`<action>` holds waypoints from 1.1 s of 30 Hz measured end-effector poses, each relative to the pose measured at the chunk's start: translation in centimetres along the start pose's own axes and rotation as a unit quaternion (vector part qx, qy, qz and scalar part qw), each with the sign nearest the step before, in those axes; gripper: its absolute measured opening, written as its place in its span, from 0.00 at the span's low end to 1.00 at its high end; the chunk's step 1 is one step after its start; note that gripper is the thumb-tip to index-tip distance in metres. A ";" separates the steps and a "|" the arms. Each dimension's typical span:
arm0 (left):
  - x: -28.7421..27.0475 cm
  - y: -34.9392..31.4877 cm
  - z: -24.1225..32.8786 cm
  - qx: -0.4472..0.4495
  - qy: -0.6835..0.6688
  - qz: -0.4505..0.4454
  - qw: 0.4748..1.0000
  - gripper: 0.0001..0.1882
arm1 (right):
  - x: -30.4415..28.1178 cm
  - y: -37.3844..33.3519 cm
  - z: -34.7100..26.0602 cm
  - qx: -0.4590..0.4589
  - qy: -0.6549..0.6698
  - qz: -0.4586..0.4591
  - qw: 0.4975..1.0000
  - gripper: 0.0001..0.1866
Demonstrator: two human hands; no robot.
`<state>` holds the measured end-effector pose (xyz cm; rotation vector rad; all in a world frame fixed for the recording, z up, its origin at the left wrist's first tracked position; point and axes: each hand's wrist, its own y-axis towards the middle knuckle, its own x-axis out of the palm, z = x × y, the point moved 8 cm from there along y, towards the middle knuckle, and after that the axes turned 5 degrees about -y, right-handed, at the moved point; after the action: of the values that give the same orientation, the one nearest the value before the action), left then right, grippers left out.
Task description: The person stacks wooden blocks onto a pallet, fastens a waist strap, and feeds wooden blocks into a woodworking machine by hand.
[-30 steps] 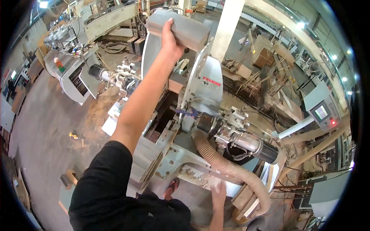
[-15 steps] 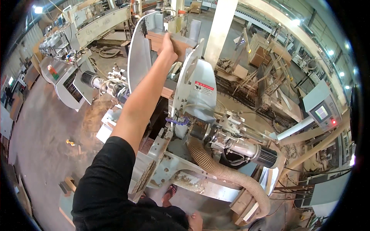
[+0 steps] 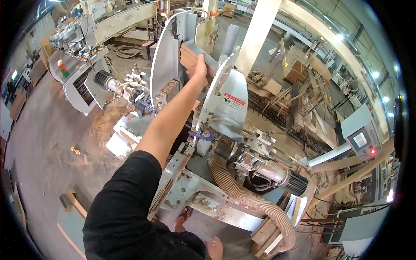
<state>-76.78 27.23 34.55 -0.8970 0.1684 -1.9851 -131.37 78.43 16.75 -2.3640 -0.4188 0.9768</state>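
Observation:
My left hand reaches far forward, its fingers closed around the near side of a short stack of reddish-brown wooden boards. The boards sit at a slant between two upright grey machine guards, the left guard and the right guard. Part of the stack is hidden behind my hand and the right guard. Low down beside my dark shorts is my right hand, its fingers curled in; I see nothing in it.
Below the right guard, a ribbed hose curves down past a motor. At right stands a control panel with a lit red lamp. Another motor lies left of the guards. A board-topped stand is at lower left.
My left hand has shifted the boards slightly right and toward me, and they now lie more slanted between the guards. My right hand stays low. The view has shifted a little.

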 end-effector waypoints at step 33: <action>-7.8 3.8 -7.2 -0.102 0.070 -0.128 0.984 0.35 | 0.5 -0.3 -0.4 0.024 -0.023 -0.041 0.999 0.27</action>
<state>-76.42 29.66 23.58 -0.9457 0.3583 -2.3036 -130.77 78.80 16.84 -2.2682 -0.4998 0.9938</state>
